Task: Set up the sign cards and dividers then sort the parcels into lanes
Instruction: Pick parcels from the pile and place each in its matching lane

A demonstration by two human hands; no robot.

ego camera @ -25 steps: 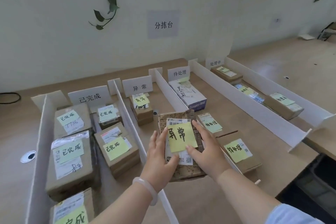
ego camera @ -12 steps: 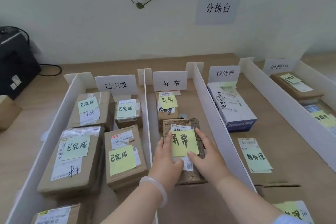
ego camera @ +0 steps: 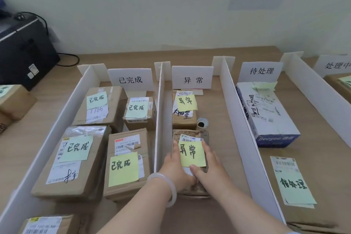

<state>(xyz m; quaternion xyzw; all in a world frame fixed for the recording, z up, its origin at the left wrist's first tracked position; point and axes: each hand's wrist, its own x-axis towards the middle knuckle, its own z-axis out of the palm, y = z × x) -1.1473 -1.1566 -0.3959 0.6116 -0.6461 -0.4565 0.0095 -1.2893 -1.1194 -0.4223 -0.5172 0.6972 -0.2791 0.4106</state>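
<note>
Brown patterned parcel (ego camera: 190, 133) is sitting in the lane under the 异常 sign card (ego camera: 192, 77). It's lying close against the left divider (ego camera: 160, 119) and well apart from the right divider (ego camera: 239, 119). A yellow note (ego camera: 192, 153) reading 异常 is lying on its top.

You're bracketing it with both hands. Your left hand (ego camera: 176, 165) is lying along its left edge. Your right hand (ego camera: 211, 165) is lying along its right edge, thumb resting on top just below the yellow note. Fingers on both are running fairly straight, pressing flat rather than wrapping; neither is clenching. A pale bangle (ego camera: 164, 186) is sitting on your left wrist.

Just behind the parcel in the same lane a small cardboard box (ego camera: 184, 120) is standing, carrying its own 异常 note; can't tell whether the two are touching.

Left lane, under the 已完成 sign card (ego camera: 130, 79), is holding cardboard boxes (ego camera: 76, 173); the four in full view are each wearing a 已完成 note. Right lane, under the 待处理 sign card (ego camera: 261, 71), is holding a white-and-blue box (ego camera: 271, 118) at the back. A labelled parcel (ego camera: 283, 165) with a green note (ego camera: 293, 186) is lying nearer you.
</note>
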